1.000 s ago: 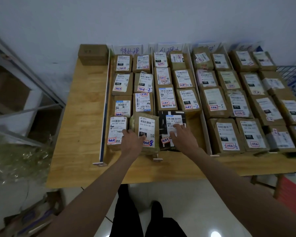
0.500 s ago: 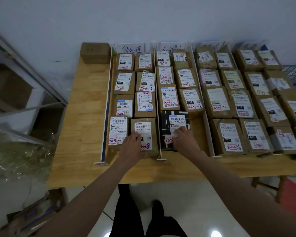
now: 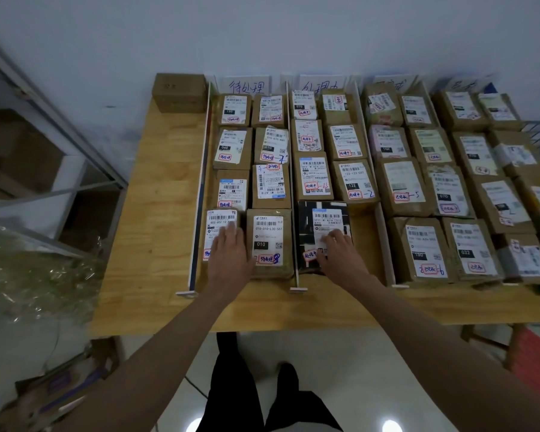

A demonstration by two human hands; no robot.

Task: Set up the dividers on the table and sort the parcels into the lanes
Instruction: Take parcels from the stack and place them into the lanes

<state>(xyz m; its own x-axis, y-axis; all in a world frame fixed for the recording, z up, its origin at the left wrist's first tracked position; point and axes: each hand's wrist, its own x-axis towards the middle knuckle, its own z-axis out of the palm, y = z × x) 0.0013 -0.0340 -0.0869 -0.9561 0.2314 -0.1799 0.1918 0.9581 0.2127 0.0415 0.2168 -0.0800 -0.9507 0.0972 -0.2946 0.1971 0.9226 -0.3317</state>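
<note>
On the light wooden table (image 3: 156,194), brown cardboard parcels with white shipping labels (image 3: 312,176) are lying flat in rows between thin white upright dividers (image 3: 289,182), each label carrying barcodes and red-stamped marks. The left hand (image 3: 228,254) is resting with straight fingers on the nearest brown parcel in the leftmost lane (image 3: 220,226), just beside the parcel labelled 010 (image 3: 268,241). The right hand (image 3: 340,254) is lying with relaxed fingers on the label of a black glossy parcel (image 3: 306,232) at the front of the second lane.
</note>
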